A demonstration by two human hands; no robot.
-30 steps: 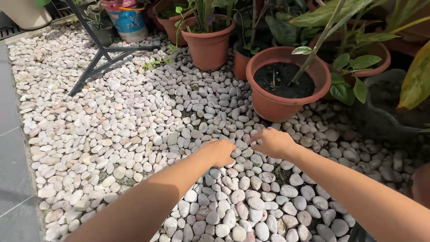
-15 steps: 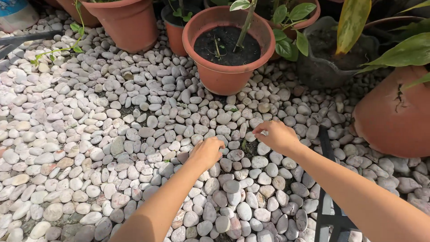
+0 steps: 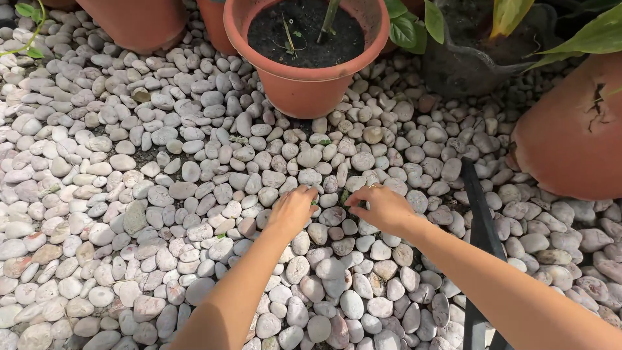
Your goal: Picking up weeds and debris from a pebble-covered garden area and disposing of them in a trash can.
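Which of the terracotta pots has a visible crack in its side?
The large pot at the right edge. A dark crack runs down its upper wall; the soil-filled pot above the hands and the pot at top left show none.

Sunlit pebble ground (image 3: 129, 168), terracotta pots (image 3: 304, 91) at back, black metal bar (image 3: 479, 214) right

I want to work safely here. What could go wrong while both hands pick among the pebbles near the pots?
The left hand and right hand press fingertips between hard pebbles, so a finger might get pinched or scraped. The clay pot at right is cracked and could perhaps break if bumped. The dark metal bar lies close to the right forearm.
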